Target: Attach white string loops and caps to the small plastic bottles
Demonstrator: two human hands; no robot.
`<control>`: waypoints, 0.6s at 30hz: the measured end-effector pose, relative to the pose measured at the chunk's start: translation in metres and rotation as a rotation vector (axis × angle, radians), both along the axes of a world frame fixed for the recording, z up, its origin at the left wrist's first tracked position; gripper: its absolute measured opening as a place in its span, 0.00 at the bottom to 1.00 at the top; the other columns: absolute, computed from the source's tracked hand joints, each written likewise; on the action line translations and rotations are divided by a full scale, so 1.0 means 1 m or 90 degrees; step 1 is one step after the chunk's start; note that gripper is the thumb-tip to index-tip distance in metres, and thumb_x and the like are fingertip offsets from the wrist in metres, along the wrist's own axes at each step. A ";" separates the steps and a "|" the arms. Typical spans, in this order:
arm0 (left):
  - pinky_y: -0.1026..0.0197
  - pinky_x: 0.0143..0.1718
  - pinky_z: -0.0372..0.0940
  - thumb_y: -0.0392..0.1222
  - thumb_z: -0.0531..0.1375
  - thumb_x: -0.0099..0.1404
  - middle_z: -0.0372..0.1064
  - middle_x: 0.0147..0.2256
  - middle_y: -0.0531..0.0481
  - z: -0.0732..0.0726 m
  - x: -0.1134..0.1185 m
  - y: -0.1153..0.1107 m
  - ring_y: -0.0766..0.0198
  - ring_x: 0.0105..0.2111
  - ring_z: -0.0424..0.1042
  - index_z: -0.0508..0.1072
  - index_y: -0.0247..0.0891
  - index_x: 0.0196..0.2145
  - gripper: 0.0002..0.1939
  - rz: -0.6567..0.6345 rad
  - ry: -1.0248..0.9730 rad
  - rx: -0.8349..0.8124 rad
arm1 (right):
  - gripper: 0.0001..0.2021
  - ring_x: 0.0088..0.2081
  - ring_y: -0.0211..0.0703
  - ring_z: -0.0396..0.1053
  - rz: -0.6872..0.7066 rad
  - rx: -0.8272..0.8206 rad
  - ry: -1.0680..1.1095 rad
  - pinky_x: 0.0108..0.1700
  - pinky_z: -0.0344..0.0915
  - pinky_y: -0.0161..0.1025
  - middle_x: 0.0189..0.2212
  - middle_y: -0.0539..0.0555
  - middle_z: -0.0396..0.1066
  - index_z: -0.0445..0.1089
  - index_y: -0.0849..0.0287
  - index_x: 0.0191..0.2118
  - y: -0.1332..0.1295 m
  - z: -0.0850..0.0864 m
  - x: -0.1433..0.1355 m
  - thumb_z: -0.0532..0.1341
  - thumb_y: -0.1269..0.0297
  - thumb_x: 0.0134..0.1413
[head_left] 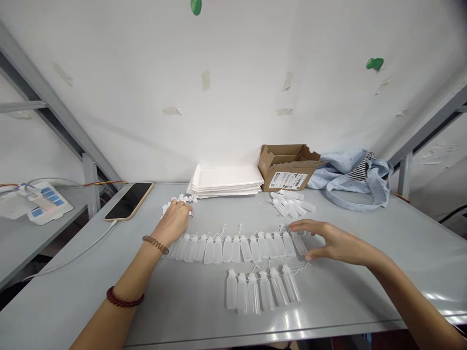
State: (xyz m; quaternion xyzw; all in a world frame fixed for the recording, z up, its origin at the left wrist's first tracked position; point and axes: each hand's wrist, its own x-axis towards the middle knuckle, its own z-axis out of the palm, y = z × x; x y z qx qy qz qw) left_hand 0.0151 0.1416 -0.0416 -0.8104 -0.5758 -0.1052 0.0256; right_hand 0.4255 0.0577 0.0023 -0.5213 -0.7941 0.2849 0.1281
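Observation:
My left hand (175, 221) reaches to a small pile of white caps (186, 198), its fingers curled down among them. Whether a cap is between the fingertips cannot be made out. At the right end of a long row of clear plastic squeeze bottles (236, 249), my right hand (323, 239) has its thumb and fingers apart around the last bottle (299, 244). The bottles lie flat with thin white strap tails at their necks. Nearer me lies a shorter row of similar bottles (265, 290).
Behind the rows are a loose heap of bottles (292, 203), a stack of white sheets or envelopes (226, 180) and an open cardboard box (288, 170). A light blue cloth bag (350, 180) lies at the right, a phone (129, 201) on a charging cable (78, 255) at the left.

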 end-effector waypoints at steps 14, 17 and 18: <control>0.51 0.41 0.61 0.40 0.49 0.63 0.70 0.35 0.40 0.018 0.011 -0.009 0.48 0.41 0.64 0.72 0.34 0.36 0.13 0.043 -0.038 0.023 | 0.23 0.53 0.54 0.64 -0.034 0.088 0.008 0.49 0.67 0.50 0.54 0.54 0.66 0.66 0.49 0.53 -0.003 0.005 -0.003 0.64 0.58 0.48; 0.52 0.42 0.61 0.44 0.49 0.65 0.70 0.37 0.41 0.027 0.021 -0.015 0.51 0.42 0.63 0.71 0.34 0.38 0.14 0.032 -0.098 0.061 | 0.22 0.55 0.56 0.63 0.004 0.167 0.038 0.50 0.67 0.52 0.54 0.55 0.66 0.66 0.49 0.53 0.002 0.021 -0.017 0.63 0.57 0.50; 0.53 0.42 0.61 0.45 0.50 0.64 0.70 0.36 0.42 0.030 0.026 -0.018 0.51 0.41 0.63 0.71 0.34 0.37 0.14 0.024 -0.137 0.080 | 0.22 0.55 0.55 0.63 0.016 0.195 0.049 0.51 0.66 0.52 0.54 0.55 0.67 0.66 0.50 0.53 0.005 0.026 -0.025 0.63 0.57 0.50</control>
